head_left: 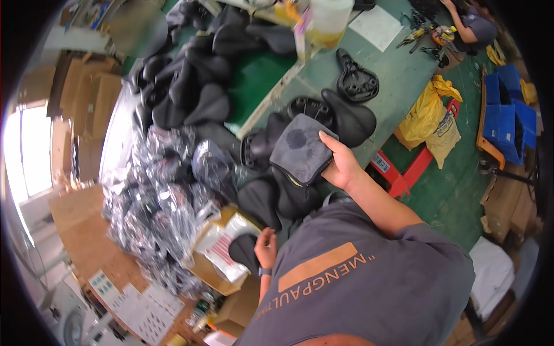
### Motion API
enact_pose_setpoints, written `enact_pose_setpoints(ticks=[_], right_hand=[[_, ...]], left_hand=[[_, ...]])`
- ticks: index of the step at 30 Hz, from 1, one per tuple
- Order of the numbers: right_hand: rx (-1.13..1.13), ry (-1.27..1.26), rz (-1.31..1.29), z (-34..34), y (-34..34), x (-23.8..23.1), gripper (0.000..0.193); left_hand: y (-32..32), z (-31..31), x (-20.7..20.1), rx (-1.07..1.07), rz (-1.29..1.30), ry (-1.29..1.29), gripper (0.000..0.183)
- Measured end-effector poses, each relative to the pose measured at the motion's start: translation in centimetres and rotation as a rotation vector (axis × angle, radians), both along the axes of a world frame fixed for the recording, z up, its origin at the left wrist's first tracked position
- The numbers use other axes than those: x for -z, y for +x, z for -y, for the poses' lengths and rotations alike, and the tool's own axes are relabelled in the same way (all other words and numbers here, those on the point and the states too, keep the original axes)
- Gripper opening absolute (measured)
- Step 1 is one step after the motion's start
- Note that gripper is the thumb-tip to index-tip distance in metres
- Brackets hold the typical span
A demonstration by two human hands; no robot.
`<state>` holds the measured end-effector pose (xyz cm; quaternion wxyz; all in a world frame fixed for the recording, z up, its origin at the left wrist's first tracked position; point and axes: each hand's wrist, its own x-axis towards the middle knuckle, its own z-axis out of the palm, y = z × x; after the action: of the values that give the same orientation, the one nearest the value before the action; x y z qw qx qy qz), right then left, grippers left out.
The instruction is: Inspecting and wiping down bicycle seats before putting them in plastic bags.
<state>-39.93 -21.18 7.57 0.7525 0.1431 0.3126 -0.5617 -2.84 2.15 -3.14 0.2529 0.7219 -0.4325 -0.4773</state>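
My right hand (343, 161) is closed on the edge of a folded dark grey cloth (300, 151), thumb on top. The cloth is held out flat over several black bicycle saddles, and a darker, damp-looking patch shows on it. Lower down, my left hand (266, 249) has curled fingers beside a black saddle (244, 250) that lies partly in an open cardboard box (236, 285). Whether those fingers touch or hold anything cannot be made out. Just above it rests another black saddle (258, 199). An upturned saddle (356, 78) shows its underside on the green table.
Plastic-wrapped saddles (167, 196) are heaped to the left, with loose black saddles (196, 81) piled behind. A translucent container (329, 23) of yellowish liquid stands at the back. To the right are a red pallet jack (407, 173), yellow bags (424, 112), blue bins (508, 115) and another person (476, 26).
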Motion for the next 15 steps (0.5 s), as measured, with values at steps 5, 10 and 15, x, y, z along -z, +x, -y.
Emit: enact_pose_setpoints(ticks=[5,10,15], right_hand=[[-0.269,-0.101,0.119,-2.1,6.1,-1.2,0.045],[-0.339,-0.155,0.029,-4.3,12.4,-3.2,0.046],[-0.407,-0.168,-0.133,-9.2,18.3,-2.8,0.044]], left_hand=[[5.7,-8.1,2.7,-0.495,0.249,-0.077,0.051],[6.5,-7.8,1.6,-0.448,0.558,-0.023,0.068],[9.7,-10.7,0.6,-0.407,0.773,-0.034,0.077]])
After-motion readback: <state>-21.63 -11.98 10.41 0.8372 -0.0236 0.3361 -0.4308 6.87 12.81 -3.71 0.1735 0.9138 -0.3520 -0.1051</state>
